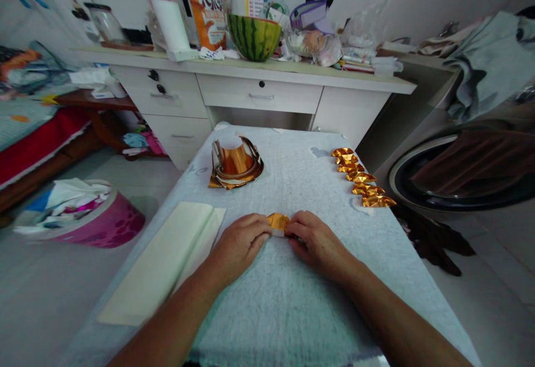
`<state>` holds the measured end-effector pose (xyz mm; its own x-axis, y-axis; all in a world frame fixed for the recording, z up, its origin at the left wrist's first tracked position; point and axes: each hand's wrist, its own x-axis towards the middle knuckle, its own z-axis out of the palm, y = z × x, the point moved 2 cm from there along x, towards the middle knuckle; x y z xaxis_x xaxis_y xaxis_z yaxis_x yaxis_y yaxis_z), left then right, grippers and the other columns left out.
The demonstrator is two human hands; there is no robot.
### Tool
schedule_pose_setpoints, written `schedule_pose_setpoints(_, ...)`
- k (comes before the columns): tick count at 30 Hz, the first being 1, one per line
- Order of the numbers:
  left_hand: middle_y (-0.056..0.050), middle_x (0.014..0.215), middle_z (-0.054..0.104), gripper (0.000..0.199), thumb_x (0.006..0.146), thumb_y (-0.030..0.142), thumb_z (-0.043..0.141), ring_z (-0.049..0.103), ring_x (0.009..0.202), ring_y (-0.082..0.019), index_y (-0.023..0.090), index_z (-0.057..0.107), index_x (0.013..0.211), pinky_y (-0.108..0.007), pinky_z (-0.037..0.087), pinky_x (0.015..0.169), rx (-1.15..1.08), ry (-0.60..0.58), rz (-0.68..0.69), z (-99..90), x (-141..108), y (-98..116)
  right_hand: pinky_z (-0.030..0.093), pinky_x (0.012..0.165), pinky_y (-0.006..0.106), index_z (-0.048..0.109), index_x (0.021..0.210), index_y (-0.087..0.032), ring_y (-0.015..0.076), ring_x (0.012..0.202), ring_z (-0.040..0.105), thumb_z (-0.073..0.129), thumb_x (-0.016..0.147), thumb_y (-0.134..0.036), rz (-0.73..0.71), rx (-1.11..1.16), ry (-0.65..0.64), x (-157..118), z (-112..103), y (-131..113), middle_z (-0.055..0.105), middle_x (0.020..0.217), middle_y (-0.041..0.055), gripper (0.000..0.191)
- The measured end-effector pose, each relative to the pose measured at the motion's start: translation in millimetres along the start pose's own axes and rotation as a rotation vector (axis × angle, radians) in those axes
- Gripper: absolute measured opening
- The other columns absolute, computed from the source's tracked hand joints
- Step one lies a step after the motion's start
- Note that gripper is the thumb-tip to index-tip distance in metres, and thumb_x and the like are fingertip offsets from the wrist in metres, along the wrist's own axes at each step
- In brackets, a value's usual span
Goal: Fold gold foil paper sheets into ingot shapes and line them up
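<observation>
Between my hands, low over the cloth-covered table [288,289], is a small folded piece of gold foil paper [278,223] with a pale lower edge. My left hand [244,240] pinches its left end, and my right hand [315,241] pinches the right end. Farther back on the left stands a curled stack of gold foil sheets [236,164]. A row of folded gold paper ingots [361,179] lines the table's right side. Beside my left forearm lies a folded cream paper sheet [161,264]. My fingertips cover both ends of the foil piece.
Behind the table is a white drawer desk [259,97] bearing a cut watermelon [254,37], an orange snack bag [207,8] and a paper roll [170,24]. A pink waste bin [104,222] stands at left, a front-loading washing machine [418,161] at right.
</observation>
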<state>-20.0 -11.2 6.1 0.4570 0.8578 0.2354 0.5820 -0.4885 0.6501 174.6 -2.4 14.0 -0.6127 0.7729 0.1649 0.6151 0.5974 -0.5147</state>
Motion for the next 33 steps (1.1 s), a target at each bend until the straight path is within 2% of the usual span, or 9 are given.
schedule_pose_setpoints(6,-0.003,0.097,0.065,0.017,0.091,0.018,0.047,0.058,0.095,-0.017,0.022,0.063,0.094,-0.034,0.047,0.087,0.040,-0.016,0.030,0.8,0.2,-0.3,0.042,0.079,0.031,0.061,0.086,-0.018,0.0186,0.088,0.050,0.054,0.077,-0.002,0.018,-0.035,0.020,-0.4,2.7,0.8,0.056,0.090,0.0051,0.020)
schedule_pose_setpoints(12,-0.002,0.091,0.063,0.016,0.081,0.007,0.053,0.056,0.090,-0.018,0.021,0.059,0.088,-0.032,0.046,0.082,0.072,-0.016,-0.016,2.9,-0.9,-2.5,0.041,0.078,0.031,0.062,0.086,-0.019,0.0183,0.088,0.049,0.052,0.080,-0.002,-0.012,-0.012,-0.015,-0.8,1.0,0.5,0.057,0.090,0.0049,0.020)
schedule_pose_setpoints(17,-0.001,0.083,0.061,0.014,0.080,0.007,0.053,0.056,0.085,-0.018,0.020,0.058,0.079,-0.032,0.045,0.079,0.104,-0.010,-0.027,0.6,-0.3,-0.5,0.040,0.078,0.030,0.059,0.087,-0.019,0.0176,0.088,0.049,0.052,0.073,0.002,0.023,0.013,0.001,-0.6,0.3,0.6,0.057,0.089,0.0032,0.026)
schedule_pose_setpoints(22,-0.001,0.083,0.062,0.014,0.083,0.008,0.052,0.055,0.085,-0.018,0.020,0.058,0.080,-0.032,0.044,0.078,0.113,-0.010,-0.015,2.0,-0.3,-2.5,0.040,0.077,0.030,0.059,0.084,-0.018,0.0173,0.085,0.049,0.052,0.068,0.002,0.077,-0.007,0.009,-0.7,1.6,2.8,0.055,0.086,0.0029,0.027)
schedule_pose_setpoints(26,-0.002,0.085,0.062,0.012,0.087,0.013,0.050,0.055,0.085,-0.018,0.020,0.059,0.084,-0.032,0.044,0.079,0.118,-0.001,-0.024,3.8,-0.6,-5.5,0.041,0.079,0.030,0.062,0.086,-0.018,0.0177,0.087,0.050,0.051,0.072,0.001,0.058,-0.011,0.002,-1.2,1.5,4.0,0.056,0.088,0.0042,0.026)
schedule_pose_setpoints(33,-0.002,0.087,0.061,0.008,0.086,0.018,0.057,0.054,0.088,-0.018,0.021,0.064,0.086,-0.033,0.043,0.080,0.140,0.020,-0.098,-0.2,-0.9,-3.5,0.041,0.077,0.030,0.065,0.087,-0.017,0.0172,0.085,0.051,0.052,0.083,-0.004,0.058,0.015,-0.012,-0.7,-1.2,4.0,0.057,0.086,0.0042,0.019)
